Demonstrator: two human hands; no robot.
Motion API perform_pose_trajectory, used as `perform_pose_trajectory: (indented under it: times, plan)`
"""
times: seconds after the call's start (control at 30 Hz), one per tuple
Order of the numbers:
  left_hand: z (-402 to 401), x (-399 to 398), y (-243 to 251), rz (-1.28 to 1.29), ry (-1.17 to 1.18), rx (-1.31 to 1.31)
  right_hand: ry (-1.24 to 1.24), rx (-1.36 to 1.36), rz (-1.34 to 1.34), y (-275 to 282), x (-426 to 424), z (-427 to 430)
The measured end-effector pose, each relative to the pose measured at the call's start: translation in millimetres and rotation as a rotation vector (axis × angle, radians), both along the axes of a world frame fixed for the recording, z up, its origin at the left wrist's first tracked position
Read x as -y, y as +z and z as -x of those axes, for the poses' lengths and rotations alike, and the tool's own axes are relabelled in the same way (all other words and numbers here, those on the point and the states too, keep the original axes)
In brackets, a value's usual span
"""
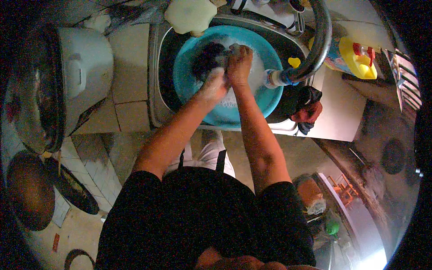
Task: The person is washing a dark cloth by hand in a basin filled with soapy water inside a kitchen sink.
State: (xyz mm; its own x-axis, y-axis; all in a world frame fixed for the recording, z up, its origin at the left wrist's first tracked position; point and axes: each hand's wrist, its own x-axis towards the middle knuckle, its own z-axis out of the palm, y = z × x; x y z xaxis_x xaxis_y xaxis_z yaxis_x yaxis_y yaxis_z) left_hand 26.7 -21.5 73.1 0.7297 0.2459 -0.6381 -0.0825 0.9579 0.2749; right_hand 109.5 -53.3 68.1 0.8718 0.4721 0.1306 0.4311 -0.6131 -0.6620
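Note:
A round turquoise plastic basin [182, 84] with sudsy water [258, 69] sits in a metal sink [154, 77]. Over its middle, my left hand [216, 81] and my right hand [240, 62] are close together, gripping a dark wet cloth [209, 60] that bunches out to the left. My left hand is blurred and lies a little lower; the fingers of my right hand curl over the cloth's upper right end. The end of a curved metal faucet [319, 50], wrapped in blue and white, hangs over the basin's right side.
Dark and reddish cloths [308, 111] lie on the sink's right corner. A yellow detergent bottle [352, 57] rests on the right counter, and a small yellow piece [294, 62] lies near the faucet. A pale green lobed object [191, 15] overhangs the basin's upper left. A white appliance [87, 71] stands left.

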Motion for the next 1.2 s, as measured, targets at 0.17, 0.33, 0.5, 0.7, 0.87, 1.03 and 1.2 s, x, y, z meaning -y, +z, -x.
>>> perform_pose_trajectory:
  times: [0.17,0.33,0.5,0.7,0.87,1.03,1.2]
  plan:
    - [14.1,-33.3,-23.7,-0.231,-0.135,0.143,0.101,-0.344,-0.456,0.9,4.4,53.8]
    - [10.7,-21.0,-17.6,-0.169,-0.08,0.249,0.083,-0.404,-0.295,7.9,0.4,31.6]
    - [5.2,-11.0,-5.8,-0.217,-0.045,0.178,0.056,-0.416,-0.292,16.9,3.2,30.0]
    - [14.7,-23.0,-4.2,-0.055,-0.065,0.16,0.346,0.05,-0.592,24.5,-3.5,76.7]
    - [6.0,-24.0,-15.0,-0.577,-0.109,-0.081,0.133,-0.466,0.083,11.0,11.5,-0.2]
    - [20.8,0.9,-2.3,-1.577,-0.679,-0.168,0.073,-1.756,-0.929,14.8,50.3,-36.2]
    - [31.9,17.7,-10.1,-1.848,-0.753,0.049,-0.006,-1.273,-0.521,21.7,51.4,-36.0]
